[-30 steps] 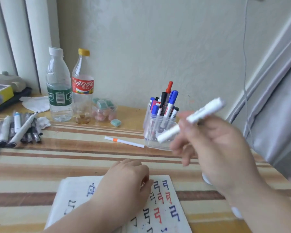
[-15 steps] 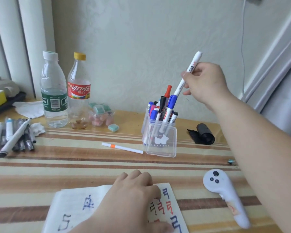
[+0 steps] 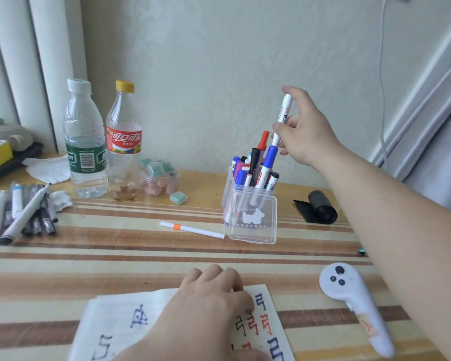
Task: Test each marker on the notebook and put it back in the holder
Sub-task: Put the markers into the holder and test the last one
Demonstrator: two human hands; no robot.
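I see the clear square plastic holder point(image 3: 253, 222) at one o'clock on the striped wooden desk point(image 3: 115, 256). The white paper notebook point(image 3: 120, 321) lies at six under my left hand point(image 3: 208, 308). My right hand point(image 3: 305, 134) holds a white capped marker point(image 3: 283, 118) just above the holder. The loose pile of grey markers point(image 3: 18, 214) lies at nine, and the white plastic controller point(image 3: 354, 303) at four.

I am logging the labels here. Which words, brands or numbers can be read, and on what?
"可口可乐": red label of the yellow-capped bottle.
The water bottle, green label with barcode: too small to read.
The white marker in the right hand: print blurred.
The holder front: tiny print, unreadable.
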